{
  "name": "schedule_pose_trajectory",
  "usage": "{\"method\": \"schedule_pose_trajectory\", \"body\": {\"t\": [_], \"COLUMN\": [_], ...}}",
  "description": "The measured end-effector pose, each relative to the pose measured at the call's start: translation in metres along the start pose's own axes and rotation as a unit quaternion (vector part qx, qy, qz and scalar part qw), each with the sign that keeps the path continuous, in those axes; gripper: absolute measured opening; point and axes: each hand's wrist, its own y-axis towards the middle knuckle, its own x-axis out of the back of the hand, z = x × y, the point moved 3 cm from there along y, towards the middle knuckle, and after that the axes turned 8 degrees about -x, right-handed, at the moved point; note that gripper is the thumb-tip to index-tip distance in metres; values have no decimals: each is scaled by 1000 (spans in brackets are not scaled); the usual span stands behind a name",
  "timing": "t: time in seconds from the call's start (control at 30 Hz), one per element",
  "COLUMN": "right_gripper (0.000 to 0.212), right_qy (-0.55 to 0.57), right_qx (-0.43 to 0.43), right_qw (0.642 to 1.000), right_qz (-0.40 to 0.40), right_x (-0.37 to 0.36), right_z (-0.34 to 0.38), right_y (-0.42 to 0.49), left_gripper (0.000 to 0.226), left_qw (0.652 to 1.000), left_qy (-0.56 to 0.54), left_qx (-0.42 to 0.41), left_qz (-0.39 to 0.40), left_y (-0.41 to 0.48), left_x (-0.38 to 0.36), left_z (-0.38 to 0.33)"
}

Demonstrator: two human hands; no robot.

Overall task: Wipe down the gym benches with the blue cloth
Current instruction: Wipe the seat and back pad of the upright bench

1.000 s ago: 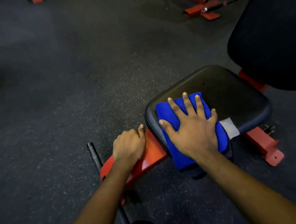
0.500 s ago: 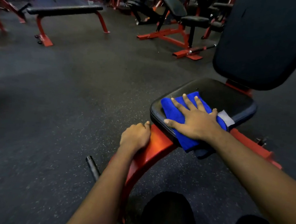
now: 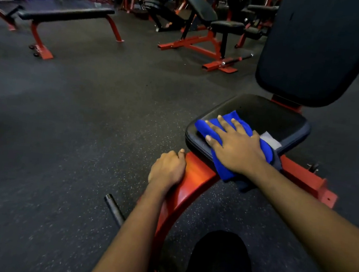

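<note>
While the right hand (image 3: 236, 150), its grip wide and flat, presses the blue cloth (image 3: 223, 170) onto the near corner of the bench seat (image 3: 263, 117), the left hand (image 3: 166, 169) clutches the red frame (image 3: 194, 181). I'd judge only this seat begun; the backrest (image 3: 314, 50) and the flat bench (image 3: 65, 13) wait. Cloth and hands have barely shifted since a moment ago.

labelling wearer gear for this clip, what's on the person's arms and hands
Nothing worn shows. The left hand and right hand are bare: no gloves, rings or watch. The left forearm and right forearm are bare to the frame edge, no sleeves or wristbands in view.
</note>
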Motion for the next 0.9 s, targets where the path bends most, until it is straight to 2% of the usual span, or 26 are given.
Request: {"method": "schedule_pose_trajectory", "body": {"t": [0.1, 0.23, 0.4, 0.63, 0.7, 0.83, 0.9], "right_gripper": [58, 59, 58, 61, 57, 52, 52], "right_qy": [-48, -55, -42, -90, -75, -48, -43], "right_qx": [33, 29, 40, 82, 86, 72, 67], "right_qw": [996, 997, 998, 992, 993, 994, 994], "right_qz": [-69, -47, 12, -45, -28, 63, 70], "right_x": [-7, -11, -9, -12, -11, -9, -9], "right_z": [-3, 15, 30, 15, 29, 55, 59], "right_y": [-35, -8, 22, -19, 2, 56, 64], "left_gripper": [54, 58, 60, 59, 59, 60, 60], "left_qw": [999, 998, 998, 998, 997, 998, 998], "left_qy": [12, 9, -2, -5, 1, -7, -14], "left_qx": [18, 63, 48, 48, 50, 48, 43], "left_qz": [-33, -19, -32, -51, -51, -49, -51], "left_y": [-2, -11, -16, -16, -16, -19, -20], "left_x": [3, 1, -3, -3, -1, -2, -1], "left_z": [8, 26, 28, 28, 27, 27, 25]}}
